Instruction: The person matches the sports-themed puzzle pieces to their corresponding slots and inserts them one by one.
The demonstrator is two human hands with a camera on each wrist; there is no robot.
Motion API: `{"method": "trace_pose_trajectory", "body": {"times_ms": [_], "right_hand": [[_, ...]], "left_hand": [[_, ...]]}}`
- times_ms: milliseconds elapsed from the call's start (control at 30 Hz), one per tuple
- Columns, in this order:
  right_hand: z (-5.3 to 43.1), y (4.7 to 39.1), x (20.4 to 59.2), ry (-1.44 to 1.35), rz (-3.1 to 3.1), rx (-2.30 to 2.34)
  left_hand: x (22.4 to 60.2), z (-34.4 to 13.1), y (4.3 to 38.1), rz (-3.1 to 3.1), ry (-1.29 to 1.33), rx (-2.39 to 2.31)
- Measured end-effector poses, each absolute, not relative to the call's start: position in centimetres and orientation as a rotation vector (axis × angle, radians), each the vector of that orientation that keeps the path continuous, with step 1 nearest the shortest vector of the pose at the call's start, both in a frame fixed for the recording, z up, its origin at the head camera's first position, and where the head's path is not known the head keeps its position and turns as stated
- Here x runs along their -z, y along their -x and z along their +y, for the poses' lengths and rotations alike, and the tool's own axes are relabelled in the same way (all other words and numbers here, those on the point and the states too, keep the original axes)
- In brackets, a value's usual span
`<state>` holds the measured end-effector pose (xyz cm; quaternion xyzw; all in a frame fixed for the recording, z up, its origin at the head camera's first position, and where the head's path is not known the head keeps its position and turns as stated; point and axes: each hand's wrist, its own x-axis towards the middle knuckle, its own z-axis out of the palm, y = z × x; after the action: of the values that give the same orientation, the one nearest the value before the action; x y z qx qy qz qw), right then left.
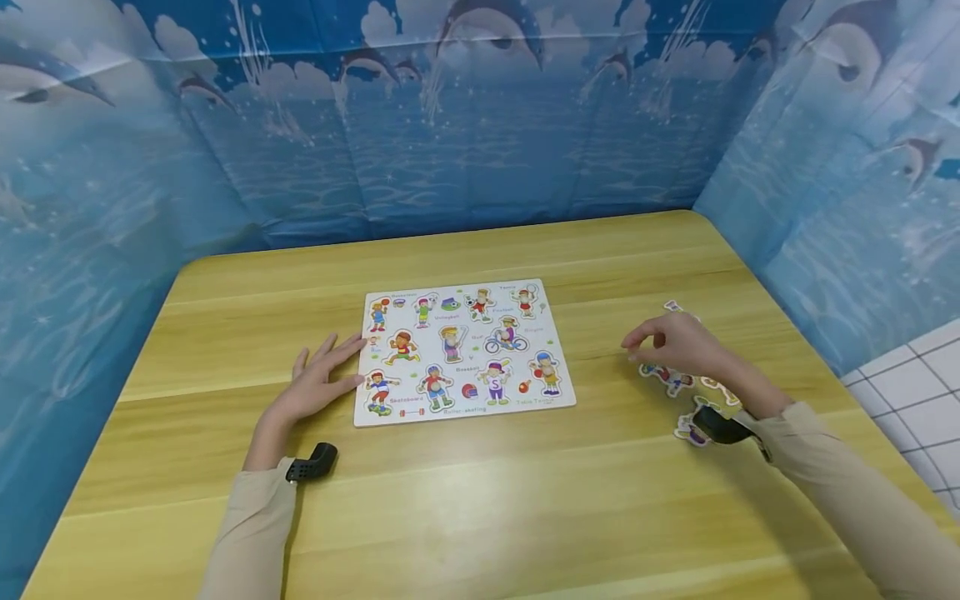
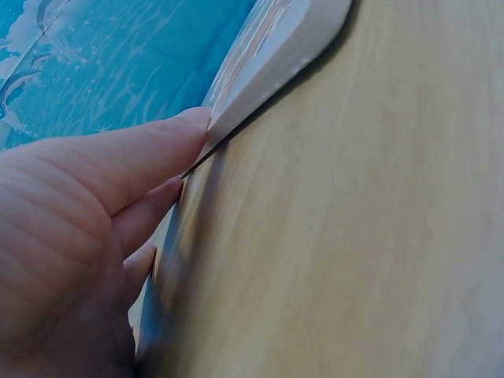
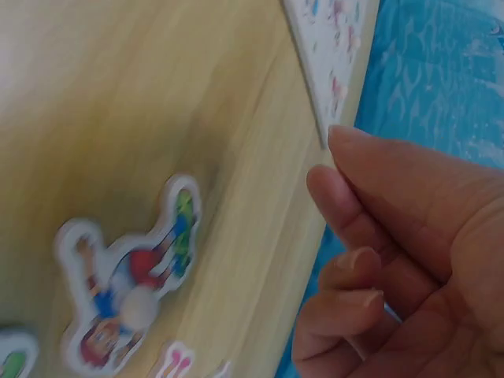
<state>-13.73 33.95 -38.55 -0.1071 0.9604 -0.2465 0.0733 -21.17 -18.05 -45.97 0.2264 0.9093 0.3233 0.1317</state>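
Observation:
A white puzzle board (image 1: 468, 358) printed with cartoon children at sports lies flat on the table. At its left edge is my left hand (image 1: 317, 385), fingers spread and fairly straight; the left wrist view shows the thumb (image 2: 157, 153) touching the board's side. My right hand (image 1: 678, 342) hovers above several loose puzzle pieces on the right, holding nothing visible. Its thumb and forefinger sit close together with a small gap, the other fingers loosely curled. In the right wrist view a skateboarder-like piece (image 3: 130, 279) with a round knob lies below the hand. My right hand and forearm partly hide the pieces.
The wooden table (image 1: 480, 517) ends at a blue dolphin-printed curtain (image 1: 480, 142) behind and at both sides. White floor tiles (image 1: 907, 375) show past the right edge. One loose piece (image 1: 693, 429) lies beside the right wrist camera (image 1: 720, 423).

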Motion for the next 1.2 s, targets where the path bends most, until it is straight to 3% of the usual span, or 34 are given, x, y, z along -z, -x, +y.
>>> {"method": "trace_pose_trajectory", "body": {"times_ms": [567,1200], "right_hand": [[37.6,10.7,39.5,-0.013,2.910,0.675],[36.6,10.4,40.5,0.069,3.048,0.489]], "left_hand": [[45.5,-18.1,21.2,2.634,-0.656,-0.939],[45.5,-18.1,21.1,2.619,-0.642,-0.961]]}}
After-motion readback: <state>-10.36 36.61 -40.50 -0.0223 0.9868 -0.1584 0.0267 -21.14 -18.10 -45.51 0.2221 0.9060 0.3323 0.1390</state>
